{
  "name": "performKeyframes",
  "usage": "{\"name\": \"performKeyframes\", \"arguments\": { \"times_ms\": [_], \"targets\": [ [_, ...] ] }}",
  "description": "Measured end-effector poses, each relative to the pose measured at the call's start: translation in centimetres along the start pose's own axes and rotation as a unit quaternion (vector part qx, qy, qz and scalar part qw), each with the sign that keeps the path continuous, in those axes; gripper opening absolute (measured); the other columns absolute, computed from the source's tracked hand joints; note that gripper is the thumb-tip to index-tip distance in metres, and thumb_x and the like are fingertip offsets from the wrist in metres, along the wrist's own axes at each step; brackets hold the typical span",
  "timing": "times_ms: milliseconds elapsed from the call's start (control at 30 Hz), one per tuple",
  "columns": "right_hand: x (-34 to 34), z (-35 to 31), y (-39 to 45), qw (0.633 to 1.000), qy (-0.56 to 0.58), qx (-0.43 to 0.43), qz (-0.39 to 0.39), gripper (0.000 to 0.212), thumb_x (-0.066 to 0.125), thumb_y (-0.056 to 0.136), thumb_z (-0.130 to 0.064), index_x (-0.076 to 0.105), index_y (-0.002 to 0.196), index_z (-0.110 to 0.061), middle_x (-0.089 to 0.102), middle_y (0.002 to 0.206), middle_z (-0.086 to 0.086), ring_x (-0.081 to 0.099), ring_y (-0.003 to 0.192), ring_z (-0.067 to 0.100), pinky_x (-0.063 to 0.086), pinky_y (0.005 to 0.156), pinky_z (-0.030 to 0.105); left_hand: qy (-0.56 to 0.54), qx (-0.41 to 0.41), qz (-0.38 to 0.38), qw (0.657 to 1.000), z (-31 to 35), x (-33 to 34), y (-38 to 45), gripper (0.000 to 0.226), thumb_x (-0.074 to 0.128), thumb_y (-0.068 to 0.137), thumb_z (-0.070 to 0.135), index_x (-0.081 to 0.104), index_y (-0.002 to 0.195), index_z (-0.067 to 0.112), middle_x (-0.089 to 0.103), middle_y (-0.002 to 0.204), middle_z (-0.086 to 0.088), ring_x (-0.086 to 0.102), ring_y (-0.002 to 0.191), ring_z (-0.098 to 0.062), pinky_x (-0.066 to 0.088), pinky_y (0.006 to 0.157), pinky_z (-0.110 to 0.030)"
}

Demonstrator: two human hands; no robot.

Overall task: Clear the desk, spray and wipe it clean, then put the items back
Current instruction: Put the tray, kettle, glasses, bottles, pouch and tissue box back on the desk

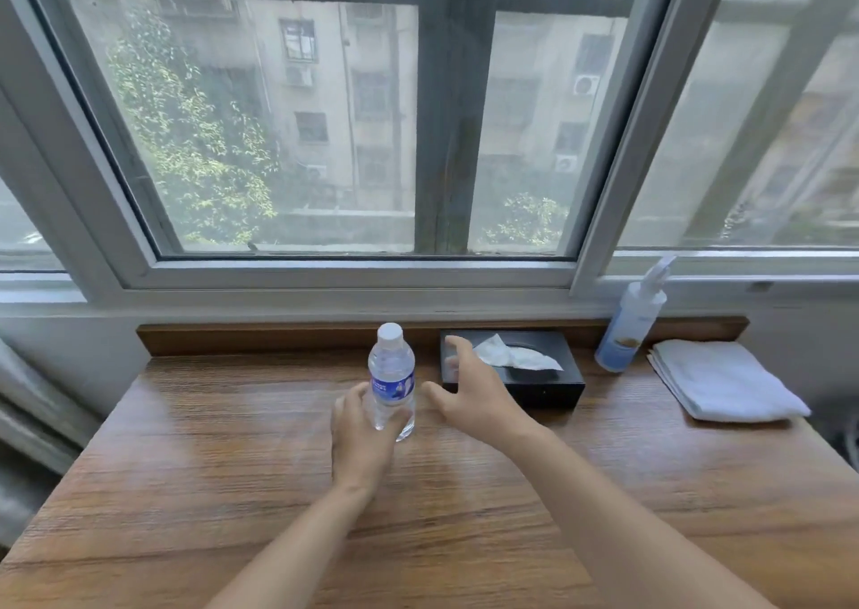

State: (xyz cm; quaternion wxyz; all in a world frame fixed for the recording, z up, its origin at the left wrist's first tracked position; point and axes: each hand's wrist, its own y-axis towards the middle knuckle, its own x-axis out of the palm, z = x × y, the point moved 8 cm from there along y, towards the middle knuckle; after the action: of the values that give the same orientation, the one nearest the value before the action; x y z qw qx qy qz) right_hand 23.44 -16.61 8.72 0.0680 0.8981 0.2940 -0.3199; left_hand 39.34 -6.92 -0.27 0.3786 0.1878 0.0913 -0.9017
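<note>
A clear water bottle (392,366) with a white cap and blue label stands upright near the middle of the wooden desk (232,459). My left hand (362,436) grips its lower part, thumb and fingers curled round it. My right hand (469,390) is spread open with straight fingers at the left end of a black tissue box (548,385), from which a white tissue sticks out. Whether the fingers touch the box is unclear. A spray bottle (627,325) of blue liquid stands at the back right, with a folded white cloth (725,380) beside it.
A raised wooden lip (279,336) runs along the desk's back edge under a large window (288,134). The cloth lies close to the desk's right edge.
</note>
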Motion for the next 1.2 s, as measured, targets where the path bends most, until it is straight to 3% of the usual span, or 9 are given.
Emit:
{"name": "performKeyframes", "arguments": {
  "times_ms": [100, 200, 300, 433, 633, 767, 900, 1200],
  "targets": [
    [-2.8, 3.1, -2.9, 0.999, 0.003, 0.035, 0.016, 0.072, 0.067, 0.096, -0.035, 0.028, 0.156, -0.026, 0.052, 0.143, 0.002, 0.050, 0.131, 0.014, 0.039, 0.107, 0.029, -0.111, -0.032, 0.086, 0.990, 0.0, 0.8, -4.0, 0.036, 0.081, 0.090, 0.038, 0.055, 0.110, 0.023, 0.056, 0.108, 0.004, 0.058, 0.099, -0.019, 0.047, 0.088, -0.035],
    [-6.0, 6.8, -5.9, 0.996, -0.013, 0.070, 0.053, 0.070, 0.068, 0.096, -0.036, 0.032, 0.154, -0.024, 0.055, 0.137, 0.001, 0.053, 0.125, 0.014, 0.042, 0.102, 0.027, -0.146, 0.015, -0.029, 0.989, 3.0, 5.8, -7.2, 0.012, 0.073, 0.097, 0.023, 0.061, 0.097, 0.021, 0.063, 0.090, 0.000, 0.060, 0.083, -0.014, 0.047, 0.081, -0.030],
    [-9.5, 10.4, -9.3, 0.991, -0.027, 0.100, 0.086, 0.068, 0.068, 0.096, -0.036, 0.035, 0.154, -0.023, 0.056, 0.138, 0.003, 0.052, 0.127, 0.015, 0.044, 0.102, 0.028, -0.122, 0.045, -0.169, 0.977, 6.3, 11.8, -9.7, 0.010, 0.073, 0.098, 0.027, 0.066, 0.103, 0.022, 0.069, 0.097, 0.004, 0.063, 0.084, -0.002, 0.049, 0.073, -0.014],
    [-14.7, 15.1, -14.5, 0.981, -0.036, 0.139, 0.129, 0.066, 0.065, 0.097, -0.037, 0.035, 0.154, -0.023, 0.055, 0.139, 0.001, 0.052, 0.128, 0.016, 0.045, 0.100, 0.030, -0.070, 0.078, -0.273, 0.956, 10.0, 18.9, -13.3, 0.012, 0.073, 0.097, 0.034, 0.066, 0.106, 0.028, 0.070, 0.102, 0.012, 0.066, 0.093, 0.000, 0.050, 0.075, -0.014],
    [-22.2, 24.9, -23.7, 0.962, -0.027, 0.205, 0.176, 0.057, 0.060, 0.100, -0.043, 0.041, 0.150, -0.024, 0.056, 0.140, 0.002, 0.055, 0.127, 0.016, 0.048, 0.103, 0.035, -0.024, 0.130, -0.388, 0.912, 14.4, 29.8, -21.5, 0.019, 0.075, 0.095, 0.037, 0.064, 0.109, 0.030, 0.069, 0.106, 0.010, 0.064, 0.092, 0.006, 0.055, 0.078, -0.020],
    [-27.5, 31.4, -30.3, 0.954, -0.002, 0.237, 0.183, 0.051, 0.057, 0.101, -0.044, 0.043, 0.147, -0.027, 0.053, 0.142, 0.000, 0.050, 0.132, 0.015, 0.045, 0.104, 0.031, -0.003, 0.149, -0.444, 0.883, 17.2, 37.2, -27.9, 0.028, 0.075, 0.093, 0.042, 0.064, 0.116, 0.031, 0.069, 0.110, 0.010, 0.067, 0.099, 0.000, 0.059, 0.087, -0.029],
    [-33.6, 37.1, -36.1, 0.942, -0.010, 0.262, 0.209, 0.050, 0.056, 0.102, -0.040, 0.045, 0.148, -0.023, 0.053, 0.145, -0.001, 0.050, 0.133, 0.015, 0.044, 0.108, 0.031, 0.011, 0.177, -0.479, 0.860, 20.3, 44.6, -34.0, 0.030, 0.072, 0.093, 0.045, 0.063, 0.120, 0.033, 0.068, 0.112, 0.011, 0.065, 0.099, 0.006, 0.061, 0.084, -0.029],
    [-42.7, 46.8, -44.4, 0.911, -0.001, 0.319, 0.262, 0.044, 0.054, 0.104, -0.037, 0.047, 0.145, -0.023, 0.057, 0.141, -0.001, 0.052, 0.132, 0.012, 0.043, 0.104, 0.026, 0.008, 0.180, -0.507, 0.843, 24.7, 56.9, -42.0, 0.017, 0.071, 0.098, 0.036, 0.066, 0.114, 0.037, 0.072, 0.107, 0.012, 0.068, 0.097, 0.001, 0.060, 0.083, -0.028]
  ]
}}
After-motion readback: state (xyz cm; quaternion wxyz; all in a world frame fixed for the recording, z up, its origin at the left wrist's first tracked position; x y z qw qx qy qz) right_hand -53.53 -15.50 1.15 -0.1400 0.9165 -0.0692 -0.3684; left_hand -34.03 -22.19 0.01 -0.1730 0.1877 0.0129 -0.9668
